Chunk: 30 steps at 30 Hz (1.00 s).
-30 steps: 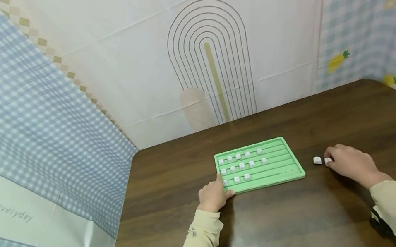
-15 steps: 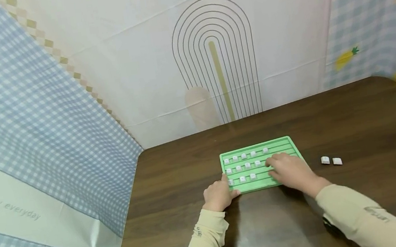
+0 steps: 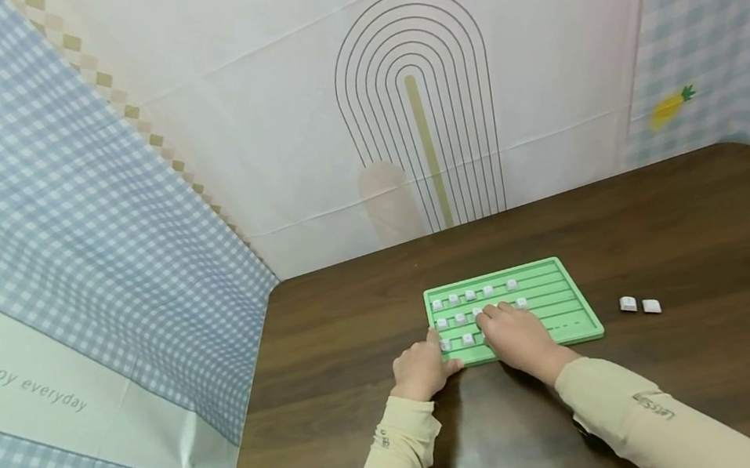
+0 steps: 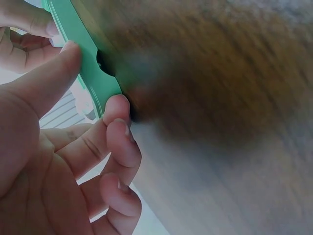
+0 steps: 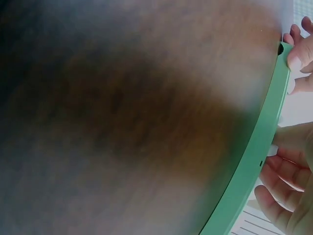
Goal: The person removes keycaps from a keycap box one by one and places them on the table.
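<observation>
A light green grooved tray (image 3: 556, 289) lies on the table with several small white keycaps (image 3: 471, 295) standing in rows. My left hand (image 3: 421, 370) grips its near left corner; in the left wrist view the thumb is on the rim and the fingers are at the outer edge. Over the lower middle of the tray is my right hand (image 3: 520, 337), hiding part of the rows. In the right wrist view its thumb and fingers pinch a white keycap (image 5: 272, 150) just inside the tray's near wall.
Two loose white keycaps, a left one (image 3: 628, 304) and a right one (image 3: 651, 306), lie on the dark wooden table (image 3: 703, 238) right of the tray. A patterned cloth (image 3: 294, 158) hangs behind the table's back edge.
My right hand has left the loose keycaps on the table and moved left onto the tray, reaching its bottom row. The left hand keeps its hold. The head view has shifted slightly.
</observation>
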Each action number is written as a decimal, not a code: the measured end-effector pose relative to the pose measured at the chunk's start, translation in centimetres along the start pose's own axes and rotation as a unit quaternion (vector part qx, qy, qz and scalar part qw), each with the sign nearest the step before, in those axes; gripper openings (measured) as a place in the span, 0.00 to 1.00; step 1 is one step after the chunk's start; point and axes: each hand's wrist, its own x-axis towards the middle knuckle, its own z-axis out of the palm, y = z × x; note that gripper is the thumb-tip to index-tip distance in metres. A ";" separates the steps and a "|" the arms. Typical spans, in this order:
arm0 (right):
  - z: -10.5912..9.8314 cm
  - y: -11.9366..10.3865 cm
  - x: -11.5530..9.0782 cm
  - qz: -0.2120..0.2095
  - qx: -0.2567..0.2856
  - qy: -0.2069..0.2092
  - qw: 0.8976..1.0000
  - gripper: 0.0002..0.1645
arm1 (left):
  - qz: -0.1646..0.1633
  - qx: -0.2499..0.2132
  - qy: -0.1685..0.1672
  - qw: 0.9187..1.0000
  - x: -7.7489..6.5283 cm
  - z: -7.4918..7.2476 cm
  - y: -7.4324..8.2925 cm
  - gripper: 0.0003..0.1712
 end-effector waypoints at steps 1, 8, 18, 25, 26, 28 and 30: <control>0.0 0.0 0.0 0.001 -0.001 0.000 1.000 0.11 | 0.001 -0.001 0.001 1.000 0.0 0.0 0.1 0.43; -0.8 0.7 -0.2 0.014 0.025 -0.012 1.000 0.08 | 0.006 -0.005 0.004 1.000 -0.2 -0.2 0.1 0.42; -6.8 10.8 -5.2 0.143 0.058 -0.032 0.987 0.09 | 0.002 -0.015 -0.002 1.000 -0.2 -0.3 -0.2 0.42; -9.0 16.0 -10.7 0.243 0.067 -0.161 0.954 0.13 | 0.007 -0.013 -0.008 1.000 -0.2 -0.3 -0.1 0.42; -8.9 16.3 -11.1 0.249 0.070 -0.179 0.949 0.13 | 0.007 -0.013 -0.008 1.000 -0.2 -0.3 -0.1 0.42; -8.5 16.5 -11.6 0.257 0.074 -0.194 0.944 0.13 | 0.006 -0.013 -0.008 1.000 -0.2 -0.4 -0.1 0.41; -8.2 16.6 -11.9 0.261 0.072 -0.203 0.941 0.14 | 0.007 -0.013 -0.007 1.000 -0.2 -0.4 -0.1 0.41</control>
